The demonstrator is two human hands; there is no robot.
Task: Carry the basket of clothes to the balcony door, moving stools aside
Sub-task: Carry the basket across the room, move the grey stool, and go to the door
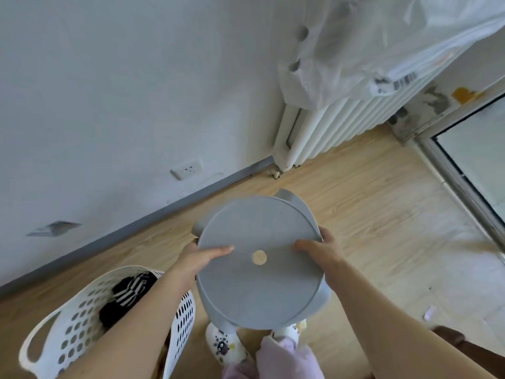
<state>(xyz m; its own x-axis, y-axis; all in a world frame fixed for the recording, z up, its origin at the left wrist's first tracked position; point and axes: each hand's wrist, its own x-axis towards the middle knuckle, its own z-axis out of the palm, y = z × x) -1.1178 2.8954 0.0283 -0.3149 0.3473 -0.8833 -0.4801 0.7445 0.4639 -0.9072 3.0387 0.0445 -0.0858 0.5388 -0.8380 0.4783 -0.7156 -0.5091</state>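
A round grey plastic stool (259, 285) is held in front of me above the wooden floor, its seat facing up with a small pale disc at the centre. My left hand (202, 258) grips the seat's left rim, thumb on top. My right hand (317, 247) grips the right rim the same way. The white perforated laundry basket (79, 324) stands on the floor at the lower left, partly behind my left forearm, with black and striped clothes (128, 294) inside.
A white wall with a socket (188, 168) and grey skirting runs along the left. A white radiator (328, 127) under a plastic sheet stands in the corner. The balcony door frame (464, 181) is at the right. My slippered feet (226, 343) are below the stool.
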